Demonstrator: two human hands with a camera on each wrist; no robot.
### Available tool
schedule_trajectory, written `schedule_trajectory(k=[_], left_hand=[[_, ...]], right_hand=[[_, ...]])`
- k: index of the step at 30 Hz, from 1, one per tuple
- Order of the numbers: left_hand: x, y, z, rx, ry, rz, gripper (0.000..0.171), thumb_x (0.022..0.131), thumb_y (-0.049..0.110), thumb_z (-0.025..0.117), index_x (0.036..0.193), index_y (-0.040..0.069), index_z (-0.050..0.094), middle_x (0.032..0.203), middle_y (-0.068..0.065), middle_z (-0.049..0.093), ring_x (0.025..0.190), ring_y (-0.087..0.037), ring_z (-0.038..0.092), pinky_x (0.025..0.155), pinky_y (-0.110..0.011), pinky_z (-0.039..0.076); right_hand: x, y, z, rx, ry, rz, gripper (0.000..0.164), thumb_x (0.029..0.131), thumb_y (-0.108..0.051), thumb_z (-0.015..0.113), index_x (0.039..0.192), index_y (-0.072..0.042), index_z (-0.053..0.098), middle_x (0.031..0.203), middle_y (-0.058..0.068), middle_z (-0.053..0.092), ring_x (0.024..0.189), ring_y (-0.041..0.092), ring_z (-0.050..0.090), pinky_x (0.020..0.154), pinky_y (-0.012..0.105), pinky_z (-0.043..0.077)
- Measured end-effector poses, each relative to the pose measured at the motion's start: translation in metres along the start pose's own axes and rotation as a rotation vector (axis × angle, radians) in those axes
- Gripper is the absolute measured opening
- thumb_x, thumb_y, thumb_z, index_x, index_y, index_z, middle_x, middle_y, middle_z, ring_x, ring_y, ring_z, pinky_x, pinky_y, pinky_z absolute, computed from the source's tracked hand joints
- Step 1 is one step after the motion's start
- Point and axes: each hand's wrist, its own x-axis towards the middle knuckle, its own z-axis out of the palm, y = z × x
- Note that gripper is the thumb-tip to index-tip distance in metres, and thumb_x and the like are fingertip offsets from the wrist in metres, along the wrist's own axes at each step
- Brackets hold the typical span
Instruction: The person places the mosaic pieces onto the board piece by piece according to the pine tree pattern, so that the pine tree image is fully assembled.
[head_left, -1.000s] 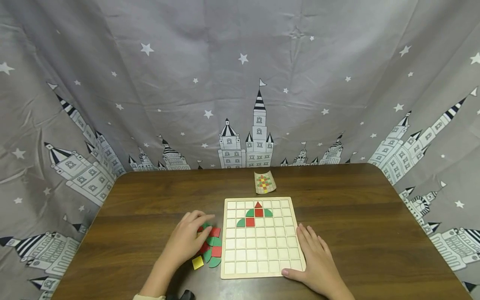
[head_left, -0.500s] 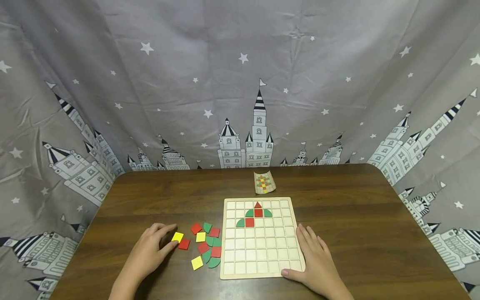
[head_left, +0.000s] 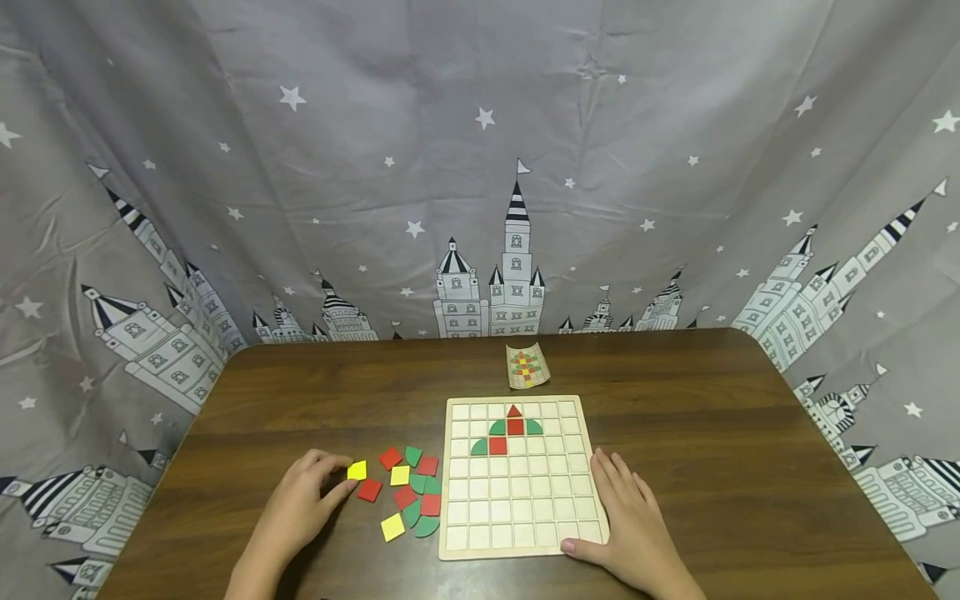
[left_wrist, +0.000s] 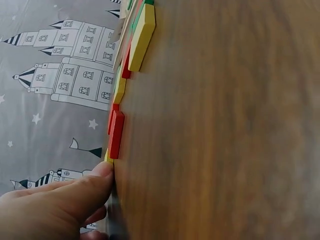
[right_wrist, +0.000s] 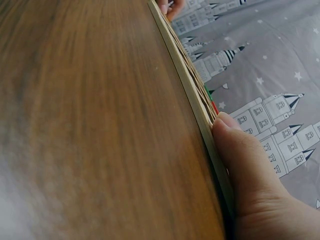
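Note:
My left hand (head_left: 300,496) pinches a yellow square tile (head_left: 357,471) at its left side between thumb and forefinger. In the left wrist view the thumb (left_wrist: 102,170) covers most of that tile. A red square tile (head_left: 369,490) lies close by, apart from the fingers. My right hand (head_left: 633,525) rests along the right edge of a pale wooden grid board (head_left: 517,553), fingers straight and thumb on its near right corner. The board holds a red triangle (head_left: 513,411), red squares (head_left: 498,446) and green quarter-round pieces (head_left: 534,427) in its upper cells.
Left of the board lie loose red squares (head_left: 431,505), green quarter-rounds (head_left: 427,527) and yellow squares (head_left: 392,527). A small pattern card (head_left: 528,367) lies behind the board. The wooden table (head_left: 712,417) ends at a grey castle-print curtain (head_left: 637,125).
My left hand has moved left from over the loose tiles to the outermost yellow tile. In the last half second that tile shifted slightly away from the nearby red one. My right hand stays put.

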Motion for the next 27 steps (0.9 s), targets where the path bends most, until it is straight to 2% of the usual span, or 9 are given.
schedule_trajectory(k=[7, 10, 15, 21, 27], left_hand=[[0.002, 0.001, 0.004, 0.011, 0.02, 0.043, 0.034, 0.083, 0.02, 0.08, 0.115, 0.012, 0.073, 0.104, -0.002, 0.061, 0.09, -0.018, 0.054, 0.075, -0.038, 0.047], [0.003, 0.002, 0.005, 0.008, 0.012, 0.039, 0.029, 0.085, 0.019, 0.078, 0.113, 0.012, 0.072, 0.106, -0.003, 0.062, 0.094, -0.021, 0.057, 0.079, -0.043, 0.05], [0.005, 0.004, 0.008, -0.001, 0.019, 0.041, 0.025, 0.093, 0.016, 0.069, 0.114, 0.004, 0.066, 0.114, -0.011, 0.063, 0.111, -0.033, 0.06, 0.093, -0.055, 0.049], [0.01, 0.009, 0.011, -0.049, 0.069, 0.072, 0.025, 0.095, 0.012, 0.066, 0.116, 0.0, 0.063, 0.113, -0.014, 0.064, 0.113, -0.035, 0.059, 0.095, -0.055, 0.048], [0.019, 0.021, 0.011, -0.071, 0.071, 0.086, 0.026, 0.096, 0.014, 0.066, 0.119, 0.002, 0.062, 0.117, -0.012, 0.063, 0.115, -0.033, 0.058, 0.096, -0.054, 0.048]], right_hand=[[0.0, 0.0, 0.001, 0.0, 0.003, -0.002, 0.121, 0.068, -0.083, 0.065, 0.155, -0.006, 0.031, 0.163, 0.01, 0.029, 0.149, 0.035, 0.027, 0.113, 0.056, 0.02], [0.0, 0.001, 0.001, -0.002, 0.006, -0.003, 0.122, 0.068, -0.083, 0.065, 0.155, -0.006, 0.031, 0.163, 0.009, 0.028, 0.149, 0.035, 0.027, 0.114, 0.055, 0.019], [0.0, 0.0, 0.001, -0.001, 0.005, 0.001, 0.122, 0.068, -0.083, 0.065, 0.155, -0.006, 0.03, 0.163, 0.009, 0.028, 0.15, 0.034, 0.027, 0.114, 0.054, 0.019], [0.0, -0.001, 0.0, 0.001, -0.005, 0.006, 0.122, 0.068, -0.083, 0.065, 0.156, -0.006, 0.03, 0.164, 0.008, 0.028, 0.15, 0.034, 0.026, 0.114, 0.055, 0.019], [0.0, -0.001, -0.001, 0.004, -0.003, 0.004, 0.122, 0.068, -0.083, 0.066, 0.155, -0.006, 0.03, 0.163, 0.009, 0.028, 0.15, 0.035, 0.026, 0.114, 0.056, 0.019]])
